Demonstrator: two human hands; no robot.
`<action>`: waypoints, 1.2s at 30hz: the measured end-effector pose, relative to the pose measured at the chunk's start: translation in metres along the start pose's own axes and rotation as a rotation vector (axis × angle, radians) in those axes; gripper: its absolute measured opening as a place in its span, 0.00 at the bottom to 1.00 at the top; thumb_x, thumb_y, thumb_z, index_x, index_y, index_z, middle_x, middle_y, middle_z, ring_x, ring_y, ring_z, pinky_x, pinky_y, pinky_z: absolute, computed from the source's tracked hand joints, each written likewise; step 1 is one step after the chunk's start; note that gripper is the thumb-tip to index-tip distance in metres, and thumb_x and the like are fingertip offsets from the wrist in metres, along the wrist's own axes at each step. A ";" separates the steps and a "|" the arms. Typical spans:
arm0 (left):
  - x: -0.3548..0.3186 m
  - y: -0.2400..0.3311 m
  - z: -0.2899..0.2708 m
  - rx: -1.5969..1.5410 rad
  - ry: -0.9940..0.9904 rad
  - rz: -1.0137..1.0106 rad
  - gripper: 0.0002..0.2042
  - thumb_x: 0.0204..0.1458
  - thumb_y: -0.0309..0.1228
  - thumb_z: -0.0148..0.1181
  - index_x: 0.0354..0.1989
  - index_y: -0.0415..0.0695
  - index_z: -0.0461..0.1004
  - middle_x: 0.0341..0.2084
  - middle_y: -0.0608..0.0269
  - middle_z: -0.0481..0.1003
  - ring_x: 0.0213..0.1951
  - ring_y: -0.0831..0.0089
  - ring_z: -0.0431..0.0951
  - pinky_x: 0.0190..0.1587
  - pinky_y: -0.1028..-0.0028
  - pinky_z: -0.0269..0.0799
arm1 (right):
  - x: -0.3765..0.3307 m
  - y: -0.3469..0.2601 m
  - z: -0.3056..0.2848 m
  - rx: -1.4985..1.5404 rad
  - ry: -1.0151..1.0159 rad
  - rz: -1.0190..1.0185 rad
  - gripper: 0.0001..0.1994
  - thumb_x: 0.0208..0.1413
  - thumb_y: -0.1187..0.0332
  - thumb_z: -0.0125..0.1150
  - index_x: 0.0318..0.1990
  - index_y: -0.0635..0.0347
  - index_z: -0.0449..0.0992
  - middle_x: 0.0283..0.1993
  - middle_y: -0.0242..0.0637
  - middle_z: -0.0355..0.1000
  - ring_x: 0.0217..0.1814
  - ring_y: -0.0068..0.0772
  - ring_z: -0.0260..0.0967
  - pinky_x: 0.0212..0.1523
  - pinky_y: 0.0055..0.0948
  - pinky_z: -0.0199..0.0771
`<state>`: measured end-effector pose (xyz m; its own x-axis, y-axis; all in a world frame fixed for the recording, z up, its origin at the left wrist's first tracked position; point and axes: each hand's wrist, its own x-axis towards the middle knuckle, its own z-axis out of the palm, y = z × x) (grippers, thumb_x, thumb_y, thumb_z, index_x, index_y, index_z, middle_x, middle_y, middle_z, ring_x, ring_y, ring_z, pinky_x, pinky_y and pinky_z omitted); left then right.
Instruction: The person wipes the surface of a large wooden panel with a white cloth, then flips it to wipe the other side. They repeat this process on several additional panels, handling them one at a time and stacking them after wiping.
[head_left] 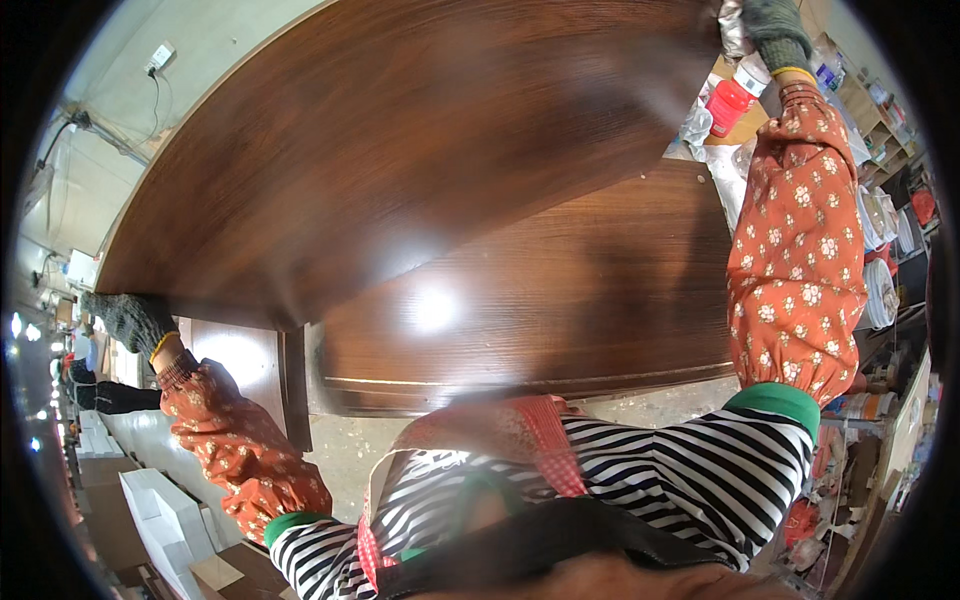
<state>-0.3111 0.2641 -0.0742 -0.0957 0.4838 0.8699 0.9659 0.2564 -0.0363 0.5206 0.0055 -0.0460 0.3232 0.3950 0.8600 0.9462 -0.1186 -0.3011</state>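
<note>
A large dark-brown wood-grain panel [430,130] is tilted up across the upper view, its near edge blurred. My left hand [130,318], in a dark grey knitted glove, is closed on the panel's left corner. Far to the right, my right hand [778,30], in a matching glove, is at the panel's right end, gripping its edge; its fingertips are partly cut off by the picture's rim. Beneath lies a second brown wood-grain panel [530,300] with a pale line along its near edge, touched by neither hand.
A red-and-white container [733,105] stands beside crumpled clear plastic [697,125] near my right forearm. Shelves with white buckets [880,290] line the right side. White boxes [165,520] and cardboard stand at lower left. A wall socket [160,57] is on the pale wall.
</note>
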 end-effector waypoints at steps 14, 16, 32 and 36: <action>-0.044 -0.002 0.013 -0.873 -0.008 0.128 0.29 0.69 0.44 0.41 0.74 0.45 0.47 0.72 0.52 0.51 0.70 0.56 0.55 0.71 0.52 0.52 | -0.190 -0.033 0.134 0.591 0.069 0.841 0.36 0.64 0.38 0.47 0.57 0.67 0.73 0.46 0.43 0.76 0.48 0.36 0.72 0.51 0.35 0.71; -0.052 -0.012 -0.001 -0.426 0.232 0.439 0.30 0.68 0.45 0.43 0.74 0.44 0.48 0.71 0.51 0.54 0.68 0.56 0.58 0.70 0.54 0.55 | -0.188 -0.038 0.139 0.522 0.073 0.836 0.36 0.63 0.37 0.48 0.58 0.67 0.71 0.48 0.46 0.76 0.51 0.39 0.72 0.53 0.37 0.71; -0.154 -0.013 -0.032 -0.214 -0.564 0.401 0.19 0.64 0.27 0.43 0.63 0.44 0.65 0.33 0.38 0.79 0.35 0.42 0.80 0.36 0.49 0.74 | -0.272 0.004 0.016 -0.464 -0.727 -0.090 0.19 0.69 0.65 0.47 0.65 0.47 0.67 0.56 0.59 0.70 0.52 0.57 0.73 0.50 0.46 0.74; -0.180 0.008 0.000 -0.097 -0.736 0.436 0.17 0.65 0.30 0.42 0.61 0.50 0.67 0.33 0.37 0.79 0.36 0.41 0.81 0.37 0.48 0.75 | -0.299 0.012 -0.006 -0.354 -0.746 0.388 0.22 0.65 0.54 0.49 0.63 0.51 0.68 0.56 0.59 0.70 0.55 0.59 0.71 0.52 0.49 0.72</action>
<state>-0.2865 0.1787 -0.2312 0.1895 0.9505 0.2461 0.9657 -0.1351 -0.2218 0.4349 -0.1196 -0.3044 0.6415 0.7412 0.1976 0.7630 -0.5900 -0.2639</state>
